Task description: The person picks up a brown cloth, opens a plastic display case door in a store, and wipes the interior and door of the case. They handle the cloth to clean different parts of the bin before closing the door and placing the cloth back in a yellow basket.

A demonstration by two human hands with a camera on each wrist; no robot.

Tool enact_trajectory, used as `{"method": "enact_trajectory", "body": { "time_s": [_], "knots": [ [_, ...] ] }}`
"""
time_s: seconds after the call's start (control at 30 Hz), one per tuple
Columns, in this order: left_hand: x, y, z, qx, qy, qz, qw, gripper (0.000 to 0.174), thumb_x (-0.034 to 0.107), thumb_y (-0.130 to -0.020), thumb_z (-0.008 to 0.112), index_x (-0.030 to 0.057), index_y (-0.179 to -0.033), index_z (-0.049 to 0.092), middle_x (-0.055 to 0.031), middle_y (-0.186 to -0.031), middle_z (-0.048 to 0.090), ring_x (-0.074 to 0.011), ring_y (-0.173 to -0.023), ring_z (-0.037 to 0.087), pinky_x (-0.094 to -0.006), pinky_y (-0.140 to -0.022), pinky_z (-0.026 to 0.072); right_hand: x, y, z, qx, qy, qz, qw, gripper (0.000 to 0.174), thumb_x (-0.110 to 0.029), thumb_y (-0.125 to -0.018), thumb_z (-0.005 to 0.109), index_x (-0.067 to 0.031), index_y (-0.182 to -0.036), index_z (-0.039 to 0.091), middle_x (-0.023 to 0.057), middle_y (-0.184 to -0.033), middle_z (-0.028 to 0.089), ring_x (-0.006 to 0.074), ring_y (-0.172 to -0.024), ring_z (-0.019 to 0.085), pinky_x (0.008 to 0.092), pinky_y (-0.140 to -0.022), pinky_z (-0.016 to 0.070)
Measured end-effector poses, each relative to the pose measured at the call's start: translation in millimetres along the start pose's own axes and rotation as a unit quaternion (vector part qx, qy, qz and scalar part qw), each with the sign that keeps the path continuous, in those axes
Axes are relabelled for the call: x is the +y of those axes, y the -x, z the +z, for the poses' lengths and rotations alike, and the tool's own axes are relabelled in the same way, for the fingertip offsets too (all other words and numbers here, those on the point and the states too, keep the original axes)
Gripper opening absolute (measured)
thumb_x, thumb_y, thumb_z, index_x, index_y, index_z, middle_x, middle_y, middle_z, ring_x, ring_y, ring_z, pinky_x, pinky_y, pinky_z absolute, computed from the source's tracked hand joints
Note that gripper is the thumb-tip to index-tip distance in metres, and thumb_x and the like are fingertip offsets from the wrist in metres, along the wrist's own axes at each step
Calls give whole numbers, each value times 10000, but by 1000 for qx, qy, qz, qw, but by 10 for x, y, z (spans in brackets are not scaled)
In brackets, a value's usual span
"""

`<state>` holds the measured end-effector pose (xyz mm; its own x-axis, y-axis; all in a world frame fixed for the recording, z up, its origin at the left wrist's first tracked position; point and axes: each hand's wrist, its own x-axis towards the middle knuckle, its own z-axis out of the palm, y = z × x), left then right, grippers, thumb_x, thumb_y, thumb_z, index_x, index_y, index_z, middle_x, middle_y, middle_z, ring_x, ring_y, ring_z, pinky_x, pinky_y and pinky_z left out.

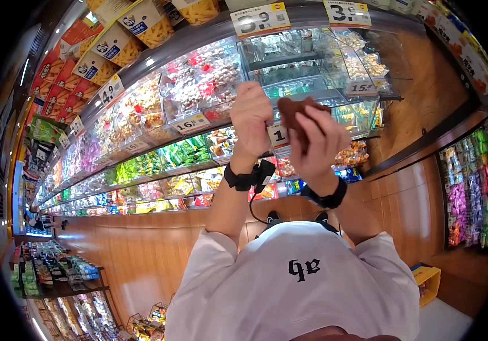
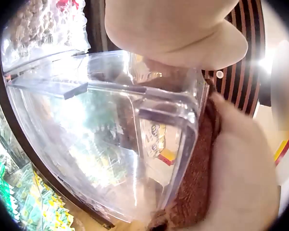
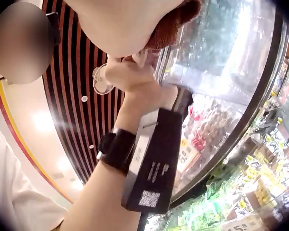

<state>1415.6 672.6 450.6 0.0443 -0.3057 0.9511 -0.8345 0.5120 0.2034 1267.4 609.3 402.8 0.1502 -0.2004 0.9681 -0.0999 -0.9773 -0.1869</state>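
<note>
A brown cloth [image 1: 296, 111] sits in the right hand [image 1: 319, 136], whose fingers bend over it and pinch it against a clear plastic box [image 2: 101, 139]. Just beside it, the left hand [image 1: 250, 116] has its fingers curled on the box's upper edge.

Between the two hands is a price tag [image 1: 277, 136] reading "1"; any further digits are hidden behind the cloth and right hand. Beyond the right hand another tag [image 1: 361, 87] seems to read "15.8", and left of the left hand one [image 1: 191, 123] gives "16.8". Farther ahead of both hands, two large tags [image 1: 261, 21] show "3.9元"; far to the left hand's left is "4.9" [image 1: 111, 91] (smaller print is too fine to make out).

Bagged snacks [image 1: 201, 79] with red patches lie left of the left hand, green packets [image 1: 184, 152] lower down on that side, and tubs [image 1: 141, 25] picturing fries stand farther forward. Back toward the body from the hands, a white shirt [image 1: 255, 301] bears dark letters, apparently "ab".

The left wrist view alone looks closely through the box's wall and past its thick corner. The right wrist view shows a QR code on the black camera [image 3: 154, 159] at the left wrist, plus a slatted ceiling [image 3: 77, 96] above the hands.
</note>
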Motion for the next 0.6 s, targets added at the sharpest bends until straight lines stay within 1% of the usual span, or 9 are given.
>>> {"method": "enact_trajectory", "body": {
  "time_s": [0.1, 0.2, 0.27, 0.3, 0.33, 0.37, 0.4, 0.5, 0.6],
  "knots": [
    [-46, 3, -27, 12, 18, 4, 1000, 613, 407, -1069, 361, 50, -572, 391, -62, -568, 367, -276, -559, 402, -427, -719, 395, -286, -27, 152, -4, -14, -4, 1000, 432, -137, -836, 772, -88, -1258, 693, 84, -1325, 652, 296, -1161, 596, 443, -954, 402],
    [-89, -1, -42, 6, 4, 14, 1000, 584, 374, -1065, 374, 58, -573, 386, -56, -565, 385, -272, -559, 401, -423, -732, 400, -318, -59, 175, 7, 14, 3, 1000, 403, -131, -845, 766, -95, -1242, 703, 76, -1307, 658, 295, -1142, 595, 444, -944, 406],
    [-81, -6, -30, 7, 9, 12, 1000, 571, 350, -1068, 375, 63, -574, 387, -53, -564, 400, -271, -559, 405, -424, -741, 404, -117, -74, 135, 19, 31, 9, 999, 376, -120, -858, 759, -95, -1230, 709, 72, -1293, 661, 292, -1120, 593, 442, -951, 399],
    [-102, 13, -23, 3, 11, 18, 1000, 587, 304, -1088, 305, 55, -558, 351, -50, -582, 336, -240, -566, 384, -400, -755, 400, 102, -79, 60, 21, 76, 21, 997, 362, -109, -870, 752, -87, -1228, 705, 73, -1287, 660, 289, -1112, 588, 435, -958, 393],
    [-130, 34, -35, 3, 0, 20, 1000, 577, 293, -1084, 309, 59, -558, 350, -48, -580, 342, -244, -566, 388, -401, -759, 401, 328, -87, -27, 22, 120, 31, 992, 348, -98, -883, 745, -79, -1227, 701, 74, -1282, 658, 286, -1103, 583, 429, -964, 387],
    [-159, 48, -33, -1, -9, 21, 1000, 566, 282, -1080, 313, 63, -559, 348, -46, -578, 347, -248, -565, 392, -402, -763, 403, 471, -104, -75, 32, 127, 34, 991, 336, -88, -892, 739, -77, -1226, 698, 77, -1279, 662, 281, -1107, 578, 423, -973, 380],
    [-169, 62, -23, -6, -17, 21, 1000, 556, 271, -1076, 317, 67, -560, 347, -44, -575, 353, -251, -565, 396, -403, -767, 404, 576, -117, -117, 42, 135, 37, 989, 325, -77, -901, 733, -75, -1224, 696, 79, -1276, 665, 277, -1111, 574, 417, -981, 373],
    [-144, 75, 8, 15, 15, 9, 1000, 524, 252, -1063, 344, 74, -570, 358, -47, -578, 373, -260, -570, 407, -418, -781, 413, 754, -110, -202, 38, 132, 18, 990, 334, -67, -898, 736, -70, -1228, 691, 88, -1272, 670, 288, -1120, 567, 416, -983, 373],
    [-122, 126, 7, 15, 26, 7, 1000, 356, 164, -932, 510, 70, -595, 443, -65, -584, 433, -290, -565, 413, -432, -786, 417, 553, -61, -138, 37, 99, 25, 994, 336, -55, -886, 744, -67, -1218, 691, 90, -1267, 673, 299, -1129, 567, 416, -1000, 369]
  ]
}}
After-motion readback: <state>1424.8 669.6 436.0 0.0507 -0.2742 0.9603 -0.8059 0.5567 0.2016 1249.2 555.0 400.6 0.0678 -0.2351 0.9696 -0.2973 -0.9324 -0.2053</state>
